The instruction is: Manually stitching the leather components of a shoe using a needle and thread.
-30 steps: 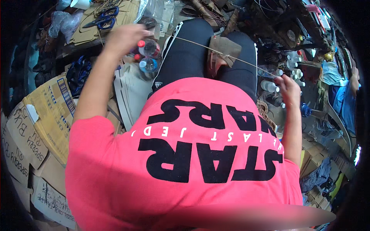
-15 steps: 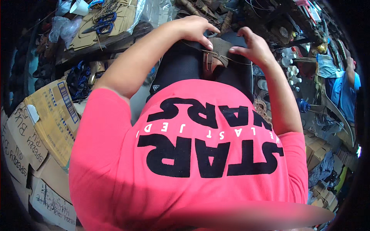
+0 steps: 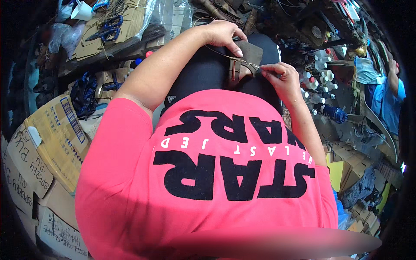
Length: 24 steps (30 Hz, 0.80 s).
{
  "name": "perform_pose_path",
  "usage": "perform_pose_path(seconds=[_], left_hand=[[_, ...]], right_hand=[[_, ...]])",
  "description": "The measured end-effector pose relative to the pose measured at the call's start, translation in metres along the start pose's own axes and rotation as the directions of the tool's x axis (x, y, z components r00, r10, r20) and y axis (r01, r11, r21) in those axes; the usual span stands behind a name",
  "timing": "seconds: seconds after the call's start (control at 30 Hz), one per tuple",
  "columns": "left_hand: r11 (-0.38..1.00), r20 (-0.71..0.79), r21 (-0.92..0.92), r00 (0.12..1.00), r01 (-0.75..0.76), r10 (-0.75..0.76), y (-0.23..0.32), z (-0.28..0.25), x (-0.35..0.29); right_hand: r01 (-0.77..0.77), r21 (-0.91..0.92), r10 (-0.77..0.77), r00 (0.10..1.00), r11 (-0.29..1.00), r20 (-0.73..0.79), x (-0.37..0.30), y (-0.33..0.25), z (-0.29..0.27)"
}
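Note:
A brown leather shoe upper [image 3: 252,51] rests on my lap between my dark-clad thighs, with a reddish-brown lace on its side. My left hand [image 3: 226,38] is closed at its far left edge, thumb and fingers pinching the leather. Close to the right side of the upper, my right hand [image 3: 282,77] pinches a thin pale thread [image 3: 255,66] that runs across the leather. A loop of the thread also trails past my left hand. Whether a needle is on the thread is too small to tell.
Blue-handled scissors [image 3: 106,32] lie on stacked cardboard pieces [image 3: 89,48] at the upper left. Cardboard boxes [image 3: 54,138] stand on the left. Several small bottles [image 3: 318,82] cluster on the right, near a hanging blue cloth [image 3: 385,104]. Another person's arm [image 3: 393,71] shows at the far right.
My right hand has moved down and nearer my body, from an open spread to a pinch on the thread. The left hand stays at the leather, which stands more upright.

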<state>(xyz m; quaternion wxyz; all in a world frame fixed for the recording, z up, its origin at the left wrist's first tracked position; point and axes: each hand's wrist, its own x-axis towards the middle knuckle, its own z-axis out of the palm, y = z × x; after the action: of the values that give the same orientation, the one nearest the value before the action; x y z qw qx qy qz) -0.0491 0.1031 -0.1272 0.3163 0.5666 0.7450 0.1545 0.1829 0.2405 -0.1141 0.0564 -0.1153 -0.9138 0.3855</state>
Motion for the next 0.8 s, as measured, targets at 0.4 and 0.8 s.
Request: perform_pose_path(seconds=[0.4, 0.8], left_hand=[[1.0, -0.02, -0.015, 0.999, 0.027, -0.027, 0.002, 0.001, -0.004], [0.972, -0.138, -0.18, 0.982, -0.153, 0.129, -0.005, 0.013, -0.004]], right_hand=[[-0.001, 0.051, -0.002, 0.999, 0.999, 0.043, 0.021, -0.008, -0.004], [0.039, 0.123, -0.06, 0.984, 0.992, 0.168, 0.032, 0.007, 0.006]])
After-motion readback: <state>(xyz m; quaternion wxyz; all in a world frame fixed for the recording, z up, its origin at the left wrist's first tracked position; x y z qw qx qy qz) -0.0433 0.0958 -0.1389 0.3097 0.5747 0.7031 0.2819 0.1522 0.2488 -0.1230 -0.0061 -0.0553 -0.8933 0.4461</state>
